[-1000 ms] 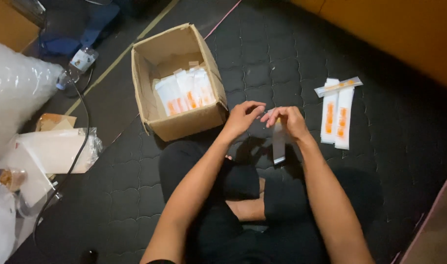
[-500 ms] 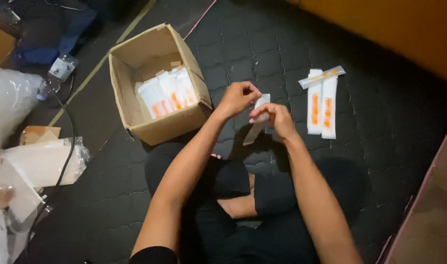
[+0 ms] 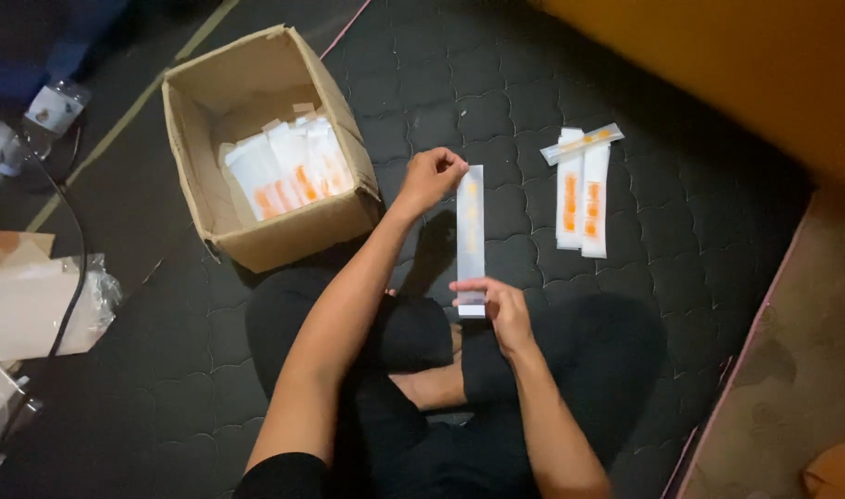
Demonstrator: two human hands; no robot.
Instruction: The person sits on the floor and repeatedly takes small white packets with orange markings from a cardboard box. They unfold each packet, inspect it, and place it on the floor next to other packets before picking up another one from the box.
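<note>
On dark floor mat | left hand [image 3: 433, 176] and right hand [image 3: 496, 305] are pinching opposite ends of long white sleeve [image 3: 471, 236], stretching it taut | open cardboard box [image 3: 256, 236] is sitting within reach.

Strip's [image 3: 471, 236] ends covered by fingers, box packets' [image 3: 288, 166] print blurred — bottle [image 3: 43, 115] dim, edge-cropped

I see my left hand [image 3: 430, 178] stretched forward, arm nearly straight, fingers curled and pinching the top end of a long, narrow white paper sachet [image 3: 470, 231]. My right hand [image 3: 503, 305] sits closer to my body, forearm bent inward, thumb and fingers gripping the sachet's bottom end. Both forearms are bare, and my legs are crossed beneath them.
</note>
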